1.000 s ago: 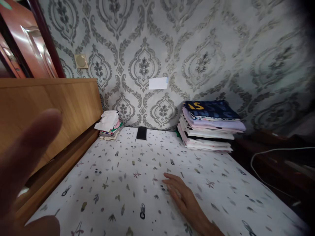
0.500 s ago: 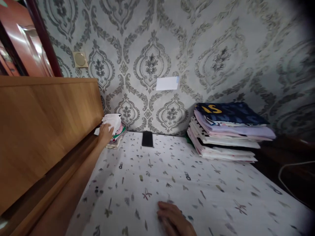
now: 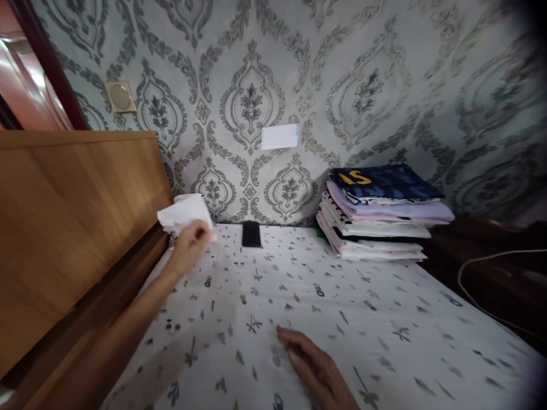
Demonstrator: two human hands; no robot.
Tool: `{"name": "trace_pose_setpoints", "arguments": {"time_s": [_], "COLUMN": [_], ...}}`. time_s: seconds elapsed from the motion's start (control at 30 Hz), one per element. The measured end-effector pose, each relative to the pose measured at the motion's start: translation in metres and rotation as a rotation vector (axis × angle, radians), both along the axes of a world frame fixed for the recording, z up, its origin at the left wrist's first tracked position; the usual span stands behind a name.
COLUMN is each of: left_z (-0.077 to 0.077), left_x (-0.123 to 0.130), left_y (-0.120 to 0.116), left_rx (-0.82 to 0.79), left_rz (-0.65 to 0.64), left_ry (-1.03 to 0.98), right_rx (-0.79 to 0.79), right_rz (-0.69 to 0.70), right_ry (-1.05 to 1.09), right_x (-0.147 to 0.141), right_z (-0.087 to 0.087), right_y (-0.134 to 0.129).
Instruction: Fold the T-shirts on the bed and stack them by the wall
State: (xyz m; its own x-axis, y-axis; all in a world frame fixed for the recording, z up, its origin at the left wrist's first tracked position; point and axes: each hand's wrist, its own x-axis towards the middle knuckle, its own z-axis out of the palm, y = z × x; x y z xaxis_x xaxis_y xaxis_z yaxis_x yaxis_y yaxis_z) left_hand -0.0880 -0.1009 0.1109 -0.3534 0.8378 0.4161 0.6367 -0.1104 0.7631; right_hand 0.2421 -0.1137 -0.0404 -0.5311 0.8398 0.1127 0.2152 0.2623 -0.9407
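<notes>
A white folded cloth [image 3: 182,213] is pinched at its right corner by my left hand [image 3: 191,242], over the small stack at the far left, which it mostly covers. My right hand [image 3: 314,364] hovers low over the patterned white sheet [image 3: 239,302] near the front, empty, its fingers partly apart. A dark flat phone-like object [image 3: 251,234] lies on the sheet close to the wall. At the right stands a tall stack of folded clothes [image 3: 380,213] with a navy piece lettered in yellow on top.
A wooden panel [image 3: 81,210] rises along the left side. Behind is a patterned wall with a white paper [image 3: 280,136] and a round switch [image 3: 120,96]. A pale cable [image 3: 464,279] curves at the right edge.
My left hand has moved right and lifted the white cloth from the small stack. My right hand has moved slightly forward and its fingers have spread. The view has shifted a little.
</notes>
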Motion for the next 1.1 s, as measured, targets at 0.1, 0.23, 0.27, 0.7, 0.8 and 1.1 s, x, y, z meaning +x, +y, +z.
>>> {"name": "trace_pose_setpoints", "arguments": {"time_s": [0.1, 0.23, 0.27, 0.7, 0.8, 1.1], "left_z": [-0.007, -0.022, -0.026, -0.022, -0.018, -0.031], "left_x": [0.083, 0.138, 0.142, 0.127, 0.134, 0.168], "left_y": [-0.063, -0.109, -0.112, -0.087, -0.09, -0.106], "left_rx": [-0.28, -0.459, -0.446, -0.084, -0.087, 0.0], "left_rz": [-0.649, -0.816, -0.805, -0.368, -0.377, -0.448], "left_ry": [-0.346, -0.604, -0.639, -1.199, -1.211, -0.648], "right_rx": [-0.153, -0.204, -0.217, -0.011, 0.074, 0.248], "right_rz": [0.036, 0.109, 0.11, 0.237, 0.116, 0.033], "right_ry": [0.144, 0.301, 0.311, 0.312, 0.23, 0.35], "right_x": [-0.005, -0.007, -0.008, -0.005, -0.009, 0.013], "right_z": [0.006, 0.011, 0.012, 0.018, 0.02, 0.101], "right_y": [-0.001, -0.005, -0.006, -0.021, -0.018, -0.024]}}
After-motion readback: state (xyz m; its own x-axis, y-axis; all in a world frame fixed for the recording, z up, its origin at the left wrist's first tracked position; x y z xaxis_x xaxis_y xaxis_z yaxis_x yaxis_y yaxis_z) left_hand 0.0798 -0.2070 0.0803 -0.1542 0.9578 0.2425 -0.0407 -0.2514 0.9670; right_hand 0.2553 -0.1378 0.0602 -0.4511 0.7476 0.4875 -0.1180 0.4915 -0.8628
